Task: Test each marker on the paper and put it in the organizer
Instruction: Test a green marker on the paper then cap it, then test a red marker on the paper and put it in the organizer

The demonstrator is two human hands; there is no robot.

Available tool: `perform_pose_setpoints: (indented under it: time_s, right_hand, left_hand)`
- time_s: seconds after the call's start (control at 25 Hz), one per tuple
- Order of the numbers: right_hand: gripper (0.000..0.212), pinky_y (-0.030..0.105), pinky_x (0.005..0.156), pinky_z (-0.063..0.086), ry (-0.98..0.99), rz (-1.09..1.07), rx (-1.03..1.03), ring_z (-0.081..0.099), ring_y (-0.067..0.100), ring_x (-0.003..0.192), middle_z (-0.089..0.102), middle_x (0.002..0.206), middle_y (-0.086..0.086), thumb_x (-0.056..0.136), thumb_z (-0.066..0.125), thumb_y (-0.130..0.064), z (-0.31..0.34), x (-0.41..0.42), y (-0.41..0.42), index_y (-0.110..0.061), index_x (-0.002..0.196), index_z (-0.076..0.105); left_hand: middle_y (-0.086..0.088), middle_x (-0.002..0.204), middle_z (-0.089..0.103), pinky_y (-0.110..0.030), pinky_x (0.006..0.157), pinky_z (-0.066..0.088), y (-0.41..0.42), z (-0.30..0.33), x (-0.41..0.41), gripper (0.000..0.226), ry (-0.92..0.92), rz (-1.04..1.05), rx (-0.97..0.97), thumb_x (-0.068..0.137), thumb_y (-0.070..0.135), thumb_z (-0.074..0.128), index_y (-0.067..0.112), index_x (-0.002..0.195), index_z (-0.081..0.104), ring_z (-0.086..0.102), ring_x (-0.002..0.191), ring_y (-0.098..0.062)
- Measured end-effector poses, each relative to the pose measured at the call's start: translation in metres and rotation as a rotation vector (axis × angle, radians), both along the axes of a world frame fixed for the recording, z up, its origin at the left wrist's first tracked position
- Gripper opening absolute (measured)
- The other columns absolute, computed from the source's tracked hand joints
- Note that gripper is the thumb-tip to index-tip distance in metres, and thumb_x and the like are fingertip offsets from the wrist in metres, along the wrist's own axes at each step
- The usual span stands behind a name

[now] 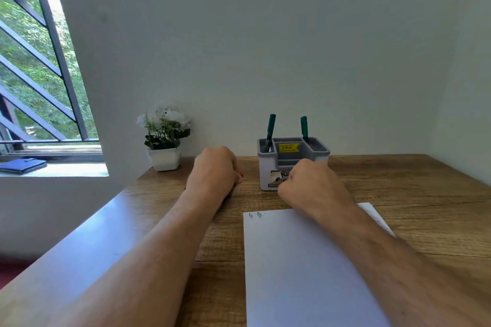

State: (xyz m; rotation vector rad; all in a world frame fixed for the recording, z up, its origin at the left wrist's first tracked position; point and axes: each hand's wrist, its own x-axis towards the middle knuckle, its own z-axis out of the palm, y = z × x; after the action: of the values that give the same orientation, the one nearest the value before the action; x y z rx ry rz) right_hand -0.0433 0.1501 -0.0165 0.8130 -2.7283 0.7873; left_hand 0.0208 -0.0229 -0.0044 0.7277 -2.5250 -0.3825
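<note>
While two green capped markers (271, 129) stand upright in sep. compartments of grey-and-white plastic organizer (295, 160), both fists lie clenched w/ nothing visible inside: left hand (215, 168) on wooden desk (398, 194), right hand (309, 183) over white paper sheet (300, 260).

Daylight pours in from the window (39, 66) at nine o'clock, blown out to white near its top. A pale sheen of glare runs along the table (398, 194) at its seven o'clock edge. The wall (265, 34) sits in soft, even grey-green shade. Wide-angle distortion bends the window bars and stretches both forearms toward six o'clock. Detail is slightly soft throughout.
</note>
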Motion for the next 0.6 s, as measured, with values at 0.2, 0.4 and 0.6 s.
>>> perform_pose_setpoints:
  time_s: [0.2,0.4,0.6]
  right_hand:
    - [0.009,0.027,0.054,0.046,0.001,0.017,-0.004,0.055,0.016,0.063,0.057,0.070,0.000,0.067,0.053,-0.028,-0.002,0.003,-0.005,-0.020,0.069,0.057]
    - [0.016,0.031,0.061,0.053,-0.014,0.023,-0.011,0.059,0.018,0.069,0.062,0.075,0.001,0.069,0.054,-0.026,-0.001,0.007,-0.005,-0.017,0.077,0.064]
    - [0.016,0.029,0.059,0.049,-0.007,0.032,-0.008,0.059,0.021,0.071,0.063,0.078,0.004,0.072,0.055,-0.025,0.002,0.010,-0.003,-0.015,0.078,0.065]
  left_hand:
    - [-0.003,0.080,0.068,-0.031,0.065,0.055,0.005,-0.001,-0.006,0.007,-0.111,0.034,-0.158,0.081,0.021,0.078,0.019,0.086,0.074,0.064,0.072,-0.021]
    - [-0.008,0.092,0.069,-0.035,0.075,0.058,0.014,-0.004,-0.007,0.012,-0.161,0.030,-0.194,0.085,0.020,0.073,0.016,0.096,0.072,0.066,0.083,-0.024]
    - [-0.007,0.095,0.069,-0.031,0.067,0.051,0.019,-0.003,-0.007,0.023,-0.139,0.033,-0.128,0.083,0.030,0.077,0.016,0.100,0.071,0.062,0.080,-0.021]
